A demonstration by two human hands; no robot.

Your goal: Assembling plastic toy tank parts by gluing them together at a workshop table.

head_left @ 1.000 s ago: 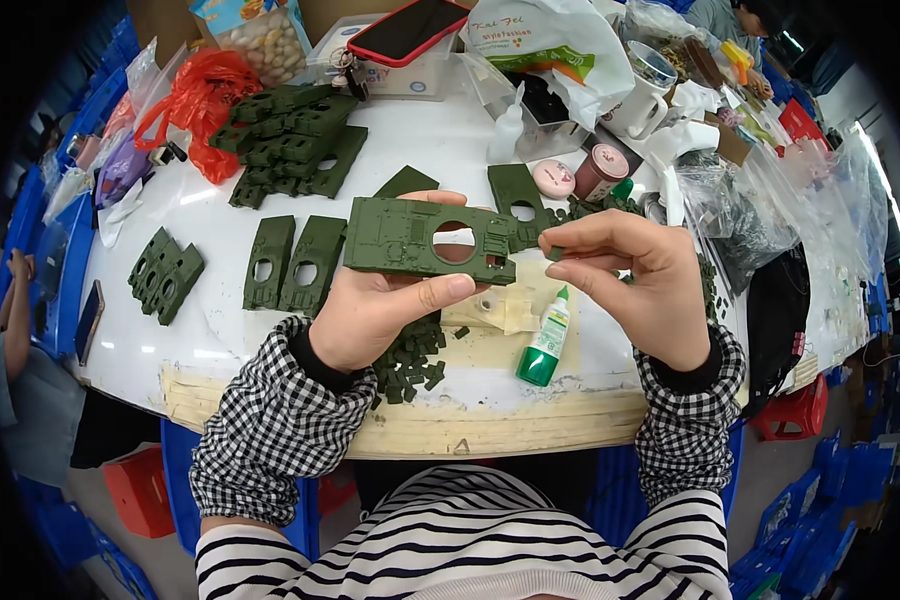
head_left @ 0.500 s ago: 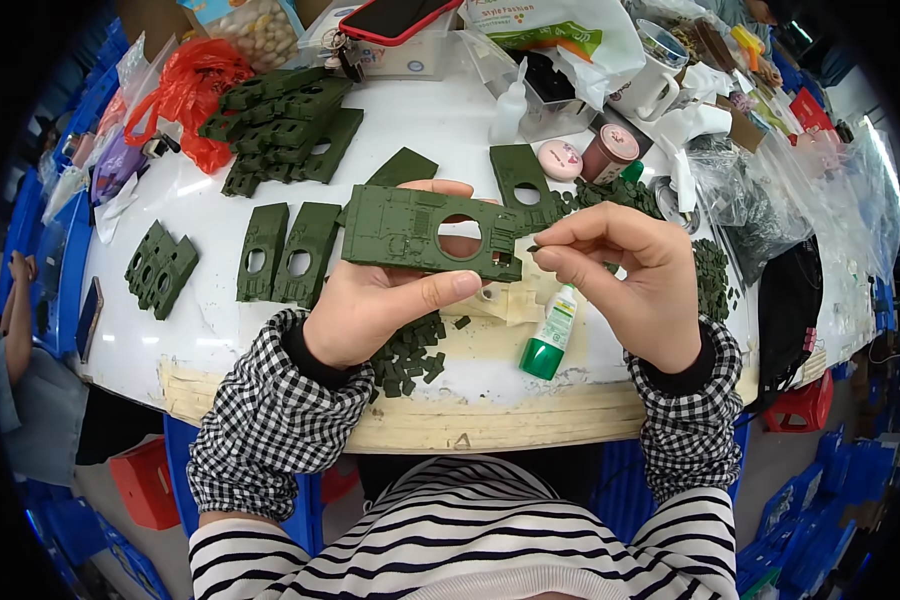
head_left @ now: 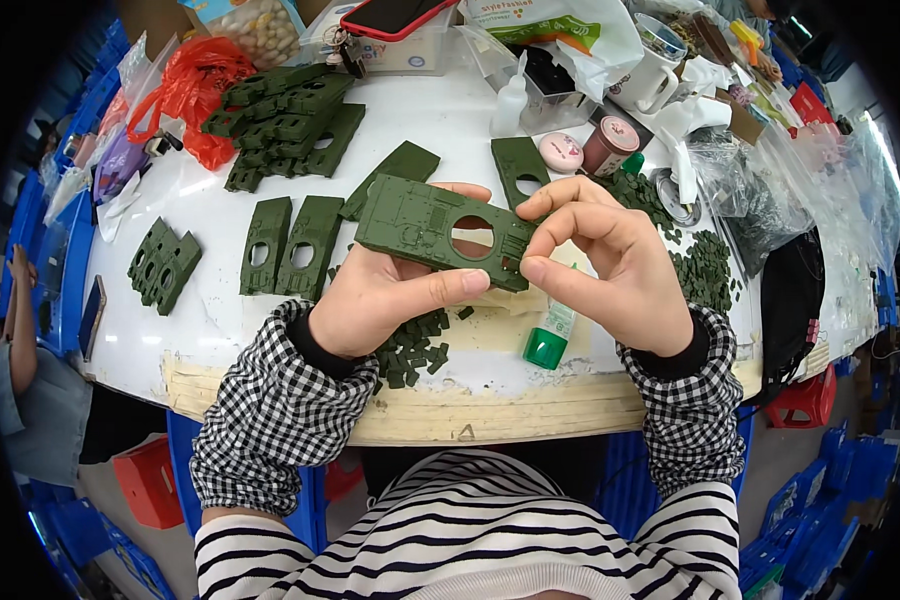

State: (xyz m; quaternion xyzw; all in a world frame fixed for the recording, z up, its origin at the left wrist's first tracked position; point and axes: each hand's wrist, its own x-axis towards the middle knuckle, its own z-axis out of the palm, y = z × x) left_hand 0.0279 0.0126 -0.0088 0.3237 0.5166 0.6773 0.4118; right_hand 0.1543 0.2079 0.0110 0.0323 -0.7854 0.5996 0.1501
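— Shifted since the earlier frame: bare right hand [head_left: 610,268], brought leftward to the right end of the dark-green, round-holed plastic hull [head_left: 410,218].
— Hull's location?
— Frame centre, tilted, grasped between thumb and fingers of the bare left hand [head_left: 385,302].
— Right fingers?
— Curled at the hull's end; whether anything is pinched cannot be told.

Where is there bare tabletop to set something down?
Bare: white tabletop between the stacked green hulls and the white squeeze bottle, and a stretch between the green hull pair and the beige front edge. Crowded: beside the left hand, with small green parts, and far right, with clear bags.
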